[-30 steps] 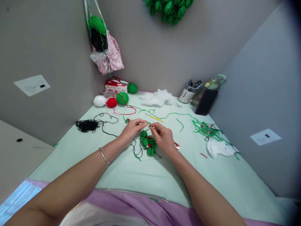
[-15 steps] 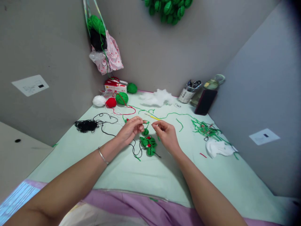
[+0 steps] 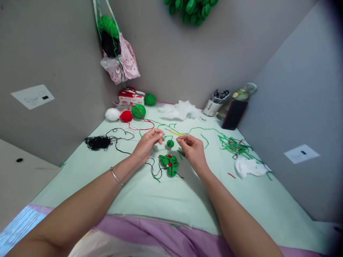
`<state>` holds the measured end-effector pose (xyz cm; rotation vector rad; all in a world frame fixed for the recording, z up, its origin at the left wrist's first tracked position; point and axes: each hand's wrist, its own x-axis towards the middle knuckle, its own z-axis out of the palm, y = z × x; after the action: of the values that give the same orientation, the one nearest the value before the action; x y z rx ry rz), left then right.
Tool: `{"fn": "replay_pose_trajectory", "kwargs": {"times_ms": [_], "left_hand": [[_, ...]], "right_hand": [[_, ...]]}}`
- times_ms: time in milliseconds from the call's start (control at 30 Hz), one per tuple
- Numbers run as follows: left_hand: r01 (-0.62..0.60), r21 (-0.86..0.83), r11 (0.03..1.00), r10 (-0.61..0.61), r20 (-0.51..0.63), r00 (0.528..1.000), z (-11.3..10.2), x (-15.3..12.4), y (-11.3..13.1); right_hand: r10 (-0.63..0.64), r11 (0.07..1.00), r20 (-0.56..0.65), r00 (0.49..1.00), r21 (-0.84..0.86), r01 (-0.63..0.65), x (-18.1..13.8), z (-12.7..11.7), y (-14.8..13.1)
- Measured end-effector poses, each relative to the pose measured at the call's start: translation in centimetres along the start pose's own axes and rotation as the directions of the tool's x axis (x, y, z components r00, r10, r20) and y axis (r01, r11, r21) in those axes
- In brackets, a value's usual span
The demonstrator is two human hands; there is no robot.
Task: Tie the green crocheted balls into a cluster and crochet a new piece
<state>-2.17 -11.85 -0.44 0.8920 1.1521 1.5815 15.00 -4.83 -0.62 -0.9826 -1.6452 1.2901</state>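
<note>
My left hand (image 3: 148,143) and my right hand (image 3: 193,150) are both pinched on a thin green yarn strand stretched between them. A small green crocheted ball (image 3: 170,143) hangs from that strand, just above the pale green table (image 3: 150,192). Below it lies a cluster of green crocheted pieces with red dots (image 3: 169,164), with black thread (image 3: 154,173) trailing beside it. A silver bangle (image 3: 116,176) is on my left wrist.
Black yarn tangle (image 3: 97,142) lies at left. White, red and green yarn balls (image 3: 125,115) and a red box (image 3: 130,97) sit at the back. White stuffing (image 3: 179,110), a yellow crochet hook (image 3: 175,132), a pen cup (image 3: 213,105), a dark phone (image 3: 233,114), green scraps (image 3: 235,146), white cloth (image 3: 250,167).
My hands have risen and spread apart, pulling the green strand taut. One small green ball has lifted off the cluster and now hangs between them.
</note>
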Motion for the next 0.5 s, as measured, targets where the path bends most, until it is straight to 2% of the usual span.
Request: {"fn": "replay_pose_trajectory", "kwargs": {"times_ms": [167, 367, 500], "left_hand": [[-0.004, 0.054, 0.999, 0.004, 0.0, 1.0, -0.3, 0.0, -0.1], [0.006, 0.204, 0.979, -0.05, 0.212, 0.976, 0.2, -0.4, -0.3], [0.009, 0.268, 0.963, -0.075, 0.234, 0.969, 0.5, -0.5, -0.7]], "right_hand": [[0.013, 0.999, -0.001, 1.0, 0.03, -0.013, -0.2, 0.0, -1.1], [-0.01, 0.996, 0.028, 1.0, 0.09, 0.008, -0.7, -0.1, -2.3], [-0.004, 0.985, 0.039, 0.999, 0.174, -0.002, -0.6, -0.4, -2.3]]}}
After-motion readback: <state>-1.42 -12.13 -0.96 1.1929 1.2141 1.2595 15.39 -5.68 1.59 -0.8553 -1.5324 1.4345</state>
